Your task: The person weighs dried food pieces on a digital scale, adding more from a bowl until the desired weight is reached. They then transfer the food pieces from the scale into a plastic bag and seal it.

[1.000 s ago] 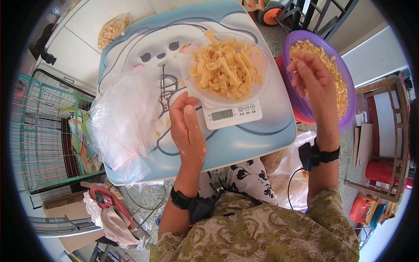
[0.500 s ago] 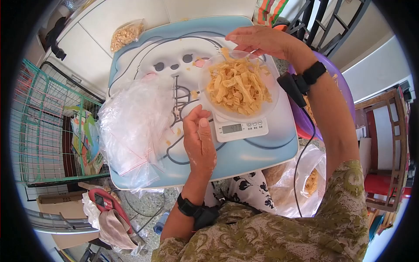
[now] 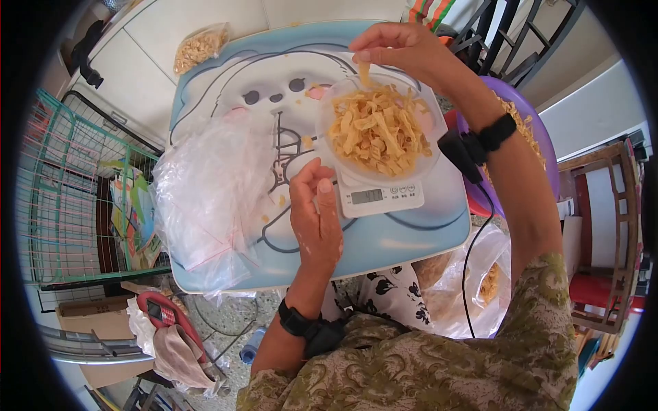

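A clear plastic bowl [image 3: 434,161] heaped with pale yellow dried strips [image 3: 380,130] rests on a white digital scale [image 3: 382,201] with a lit display. Above the bowl's far rim, my right hand [image 3: 394,49] pinches one dried strip [image 3: 364,72] between thumb and fingers, its lower end hanging down by the heap. My left hand [image 3: 317,219] is held to the left of the scale, fingers loosely curved and thumb apart, with nothing in it. Left of that hand lies a pile of clear zip bags [image 3: 209,198].
A filled bag [image 3: 201,49] sits at the table's far left corner. On the right stands a purple basin [image 3: 545,130] holding more strips. Below it is a large plastic bag [image 3: 483,281]. A green wire cage [image 3: 75,205] stands left; a cable hangs from my right wrist.
My right hand has closed on a dried strip at the bowl's far edge and lifted it slightly. My left hand stays almost in place.
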`<state>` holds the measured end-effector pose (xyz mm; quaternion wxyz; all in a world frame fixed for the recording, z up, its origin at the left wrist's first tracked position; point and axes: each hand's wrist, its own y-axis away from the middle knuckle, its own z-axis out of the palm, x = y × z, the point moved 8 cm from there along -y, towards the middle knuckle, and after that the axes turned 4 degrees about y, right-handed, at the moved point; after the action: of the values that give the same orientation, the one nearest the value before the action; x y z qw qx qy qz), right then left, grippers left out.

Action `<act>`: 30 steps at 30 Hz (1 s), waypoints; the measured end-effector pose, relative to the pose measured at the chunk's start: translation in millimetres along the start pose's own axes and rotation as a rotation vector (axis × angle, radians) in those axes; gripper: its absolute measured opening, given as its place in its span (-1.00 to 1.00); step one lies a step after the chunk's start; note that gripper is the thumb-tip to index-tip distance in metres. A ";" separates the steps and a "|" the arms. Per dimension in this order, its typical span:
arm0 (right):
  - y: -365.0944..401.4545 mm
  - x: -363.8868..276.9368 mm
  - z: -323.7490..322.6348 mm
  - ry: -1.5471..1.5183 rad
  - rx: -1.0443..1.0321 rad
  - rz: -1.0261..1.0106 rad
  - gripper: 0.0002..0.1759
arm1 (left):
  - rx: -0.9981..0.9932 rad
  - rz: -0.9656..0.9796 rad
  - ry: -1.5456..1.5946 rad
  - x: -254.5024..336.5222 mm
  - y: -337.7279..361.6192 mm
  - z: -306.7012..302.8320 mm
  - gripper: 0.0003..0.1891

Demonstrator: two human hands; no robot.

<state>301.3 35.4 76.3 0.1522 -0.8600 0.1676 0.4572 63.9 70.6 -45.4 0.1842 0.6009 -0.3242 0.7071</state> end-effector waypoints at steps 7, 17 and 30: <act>23.2 -33.0 -13.9 -0.350 0.157 -0.009 -0.82 | -0.001 -0.004 0.003 4.1 0.0 1.8 -0.59; 46.7 -14.6 -10.4 0.384 0.168 -0.066 -0.76 | -0.011 0.022 0.001 0.0 -0.3 -0.1 -0.60; 210.6 61.1 -173.9 0.408 0.463 0.435 -0.63 | 0.004 -0.011 -0.020 -0.5 -1.5 1.6 -0.56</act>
<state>371.3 -234.9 95.4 0.2053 -0.8206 0.4721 0.2480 66.1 70.7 -45.4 0.1837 0.6099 -0.3214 0.7007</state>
